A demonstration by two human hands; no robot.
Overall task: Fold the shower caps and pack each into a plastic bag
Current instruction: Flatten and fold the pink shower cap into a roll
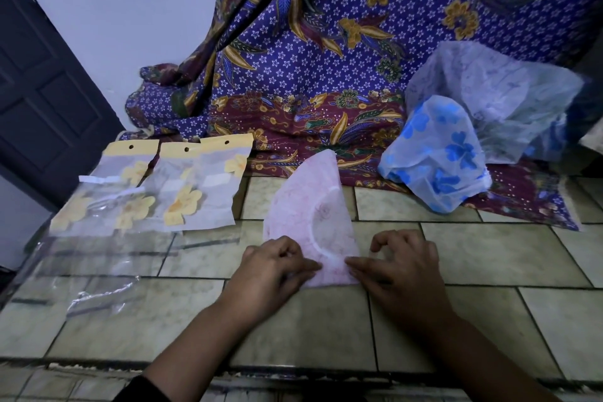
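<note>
A pale pink shower cap (310, 212) lies folded into a flat wedge on the tiled floor, its point away from me. My left hand (274, 271) pinches its near left corner, and my right hand (394, 268) pinches the near right edge, other fingers curled. At the left lie packed bags with yellow flower caps (182, 192) and clear empty plastic bags (98, 271). A blue flowered cap (437, 160) and a pale bluish cap (496, 98) sit puffed up at the right.
A purple and maroon batik cloth (326, 59) drapes down the back and spreads under the loose caps. A dark door (42, 85) stands at the left. A step edge (293, 372) runs across near me.
</note>
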